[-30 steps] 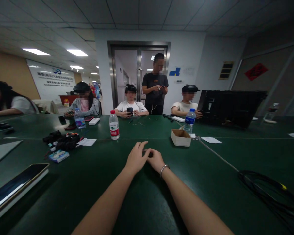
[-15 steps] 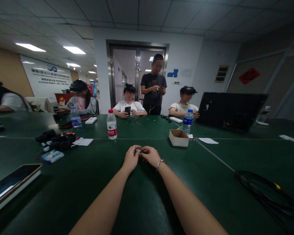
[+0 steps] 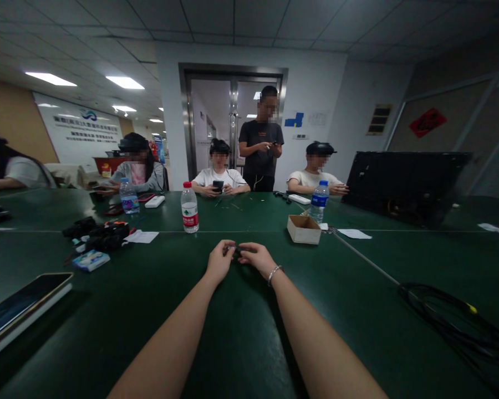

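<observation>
Both of my hands meet over the green table (image 3: 241, 327), pinching a small dark object (image 3: 237, 251) between them. My left hand (image 3: 220, 262) has its thumb and fingers closed on the object's left side. From the other side, my right hand (image 3: 256, 259), with a silver bracelet at the wrist, grips it with fingertips and thumb. The object is too small and too covered by fingers to name. Beyond my hands, to the right, is an open cardboard box (image 3: 304, 231); to the left stands a red-capped water bottle (image 3: 189, 209).
A phone on a white box (image 3: 25, 305) lies at near left. Black gear (image 3: 97, 233) and a blue-white packet (image 3: 91, 260) are at left. A blue-capped bottle (image 3: 318, 202) stands behind the box. Black cable (image 3: 449, 316) coils at right, before a monitor (image 3: 407, 185). People sit opposite.
My hands have drawn slightly apart, so more of the dark object shows between the fingertips. The view has shifted a little. A seated person opposite has moved a hand toward the monitor.
</observation>
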Demonstrator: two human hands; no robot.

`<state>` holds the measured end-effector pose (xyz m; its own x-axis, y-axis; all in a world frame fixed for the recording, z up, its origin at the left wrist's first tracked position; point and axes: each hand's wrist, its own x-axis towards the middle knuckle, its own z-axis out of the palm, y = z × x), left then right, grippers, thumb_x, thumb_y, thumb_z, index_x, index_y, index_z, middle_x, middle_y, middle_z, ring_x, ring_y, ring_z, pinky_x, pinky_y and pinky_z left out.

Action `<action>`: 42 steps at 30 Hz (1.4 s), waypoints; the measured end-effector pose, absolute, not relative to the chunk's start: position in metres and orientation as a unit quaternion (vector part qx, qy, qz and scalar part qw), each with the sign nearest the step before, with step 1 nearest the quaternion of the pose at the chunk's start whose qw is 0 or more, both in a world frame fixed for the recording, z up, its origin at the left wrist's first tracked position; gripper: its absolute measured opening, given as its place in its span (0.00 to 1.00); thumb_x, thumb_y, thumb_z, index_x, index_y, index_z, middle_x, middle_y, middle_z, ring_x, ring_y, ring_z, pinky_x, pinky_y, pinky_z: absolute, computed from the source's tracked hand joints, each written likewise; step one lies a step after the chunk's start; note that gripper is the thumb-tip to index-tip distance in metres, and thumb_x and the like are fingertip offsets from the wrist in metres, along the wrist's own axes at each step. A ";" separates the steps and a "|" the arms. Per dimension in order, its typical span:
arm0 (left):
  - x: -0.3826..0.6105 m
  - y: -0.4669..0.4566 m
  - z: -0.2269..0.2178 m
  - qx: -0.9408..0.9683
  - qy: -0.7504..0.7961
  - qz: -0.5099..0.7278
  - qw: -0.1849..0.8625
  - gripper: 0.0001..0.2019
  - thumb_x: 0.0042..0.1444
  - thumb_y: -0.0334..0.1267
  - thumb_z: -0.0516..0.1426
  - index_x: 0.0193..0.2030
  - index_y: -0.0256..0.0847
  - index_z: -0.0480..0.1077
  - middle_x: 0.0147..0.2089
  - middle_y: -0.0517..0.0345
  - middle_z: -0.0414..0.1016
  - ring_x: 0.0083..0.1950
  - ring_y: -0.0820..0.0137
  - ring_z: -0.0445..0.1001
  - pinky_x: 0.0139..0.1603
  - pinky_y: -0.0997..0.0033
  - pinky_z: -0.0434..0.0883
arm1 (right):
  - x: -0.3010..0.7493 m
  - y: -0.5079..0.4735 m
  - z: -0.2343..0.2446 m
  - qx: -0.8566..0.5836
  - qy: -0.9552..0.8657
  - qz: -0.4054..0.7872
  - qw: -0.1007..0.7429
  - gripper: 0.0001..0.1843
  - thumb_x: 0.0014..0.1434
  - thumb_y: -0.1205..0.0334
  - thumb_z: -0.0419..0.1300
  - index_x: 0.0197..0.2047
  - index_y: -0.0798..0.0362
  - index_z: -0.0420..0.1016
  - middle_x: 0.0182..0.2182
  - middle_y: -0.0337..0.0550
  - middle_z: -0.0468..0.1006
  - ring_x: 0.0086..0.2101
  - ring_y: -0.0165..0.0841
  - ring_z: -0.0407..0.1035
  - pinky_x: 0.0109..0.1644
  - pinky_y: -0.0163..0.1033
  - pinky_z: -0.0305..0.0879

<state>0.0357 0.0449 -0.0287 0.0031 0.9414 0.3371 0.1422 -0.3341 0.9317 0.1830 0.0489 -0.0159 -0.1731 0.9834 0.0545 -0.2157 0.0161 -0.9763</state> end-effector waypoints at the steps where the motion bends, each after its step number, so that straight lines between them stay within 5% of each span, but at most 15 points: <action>1: 0.035 0.046 -0.029 0.600 0.445 0.551 0.371 0.09 0.53 0.33 0.54 0.42 0.39 0.67 0.42 0.52 0.72 0.40 0.68 0.72 0.36 0.71 0.71 | 0.184 0.050 -0.017 -0.383 -0.489 0.588 0.519 0.13 0.47 0.76 0.63 0.38 0.60 0.73 0.30 0.44 0.75 0.24 0.29 0.72 0.28 0.31 0.73; 14: 0.036 0.043 -0.021 0.555 0.447 0.578 0.399 0.08 0.50 0.27 0.55 0.39 0.36 0.69 0.40 0.50 0.73 0.39 0.69 0.73 0.37 0.71 0.72 | 0.190 0.055 -0.020 -0.362 -0.460 0.590 0.557 0.16 0.44 0.74 0.65 0.39 0.60 0.71 0.26 0.42 0.75 0.24 0.29 0.72 0.26 0.30 0.69; 42: 0.034 0.043 -0.023 0.566 0.437 0.566 0.409 0.15 0.47 0.44 0.59 0.38 0.37 0.72 0.35 0.52 0.75 0.37 0.67 0.73 0.36 0.70 0.69 | 0.192 0.049 -0.016 -0.334 -0.464 0.617 0.542 0.16 0.43 0.71 0.67 0.39 0.59 0.74 0.32 0.44 0.76 0.29 0.30 0.72 0.34 0.32 0.72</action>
<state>0.0337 0.0426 -0.0231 -0.0233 0.9588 0.2832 0.0316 -0.2824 0.9588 0.1924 0.0490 -0.0156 -0.1906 0.9775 0.0906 -0.3589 0.0165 -0.9332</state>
